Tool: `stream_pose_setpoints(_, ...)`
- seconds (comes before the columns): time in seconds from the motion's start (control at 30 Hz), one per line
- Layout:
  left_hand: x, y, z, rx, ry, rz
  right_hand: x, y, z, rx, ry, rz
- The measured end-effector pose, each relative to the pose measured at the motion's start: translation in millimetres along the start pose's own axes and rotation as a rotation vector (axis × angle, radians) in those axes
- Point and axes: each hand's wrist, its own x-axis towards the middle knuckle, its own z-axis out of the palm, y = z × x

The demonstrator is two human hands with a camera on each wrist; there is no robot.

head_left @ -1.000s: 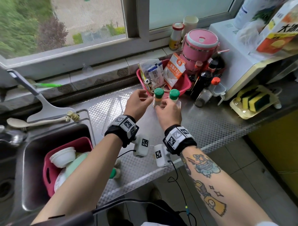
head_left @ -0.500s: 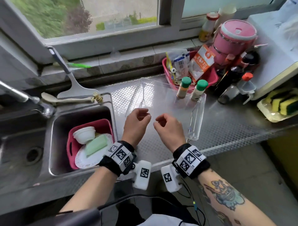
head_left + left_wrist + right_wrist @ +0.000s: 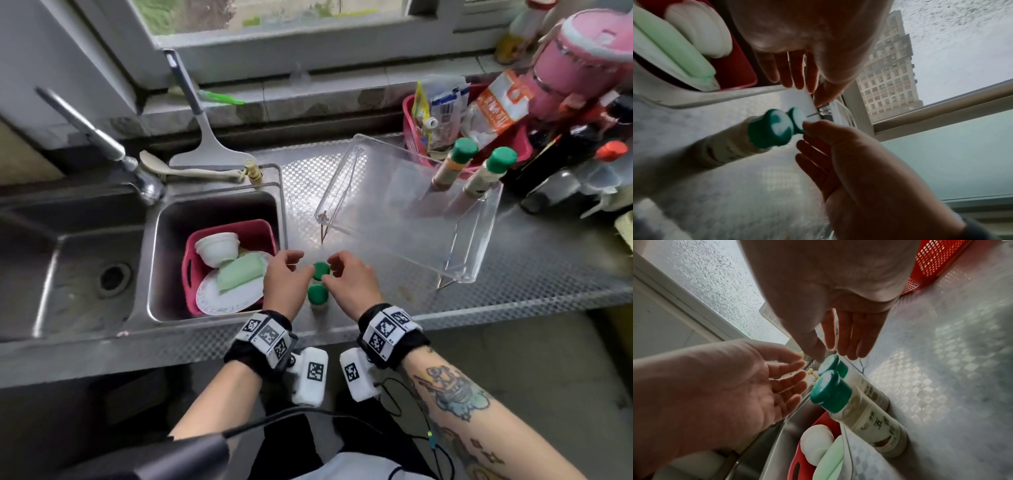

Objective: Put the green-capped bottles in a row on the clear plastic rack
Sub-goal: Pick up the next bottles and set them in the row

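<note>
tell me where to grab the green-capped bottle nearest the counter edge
Judging by its pose, wrap the left hand round the body just under the cap of the near bottle, coming from the sink side: it stands upright, and the far bottle crowds its rack side.

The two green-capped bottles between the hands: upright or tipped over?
Upright. The two bottles stand on the counter, caps up, side by side.
</note>
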Motion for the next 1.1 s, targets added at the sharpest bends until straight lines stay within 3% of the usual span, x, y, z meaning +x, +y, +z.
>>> stream_pose_setpoints(0.17, 8, -19, 8, 0.055, -0.091, -0.073, 9, 3, 11, -0.023, 0.014, 0.021)
stream_pose_setpoints(0.6, 18, -17, 8, -0.04, -0.117, -0.082, 17, -1, 11, 0.031, -0.014, 0.0)
stream_pose_setpoints(1.1, 4, 55, -9, -0.158, -0.123, 0.144, 2, -40, -50, 0.159, 0.134, -0.2)
